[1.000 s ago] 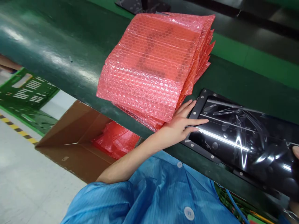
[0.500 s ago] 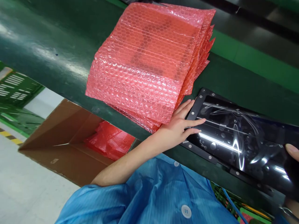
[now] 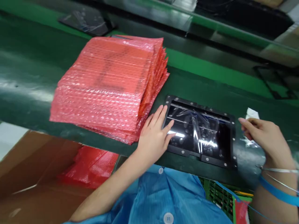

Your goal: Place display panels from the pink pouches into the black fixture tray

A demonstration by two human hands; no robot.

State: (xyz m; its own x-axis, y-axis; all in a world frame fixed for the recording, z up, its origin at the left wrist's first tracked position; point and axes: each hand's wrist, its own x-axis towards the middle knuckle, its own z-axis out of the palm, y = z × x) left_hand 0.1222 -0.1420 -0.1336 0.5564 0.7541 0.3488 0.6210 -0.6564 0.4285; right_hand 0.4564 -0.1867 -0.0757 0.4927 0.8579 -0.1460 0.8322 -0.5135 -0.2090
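Note:
A flat black framed screen panel [image 3: 198, 130] with glossy, wrinkled clear film lies on the green bench. My left hand [image 3: 153, 133] rests on its left edge with fingers stretched out, close against a stack of red bubble-wrap bags [image 3: 102, 90]. Dark rectangular shapes show through the top bag. Off the panel's right end, my right hand [image 3: 261, 130] is closed with its fingers curled in. A crumpled white piece [image 3: 252, 113] shows right behind those fingers. Whether it is gripped or lying on the bench, I cannot tell.
Below the bench at left, an open cardboard box [image 3: 30, 168] holds more red bubble wrap [image 3: 93, 165]. Another dark panel [image 3: 85, 20] lies behind the stack, and a black frame [image 3: 275, 82] is at the back right. A green crate [image 3: 219, 194] stands under the bench.
The panel now lies flat on the bench, where before its right end was held close to the camera. My right hand has let go of it and closed. My left hand stays on its left edge.

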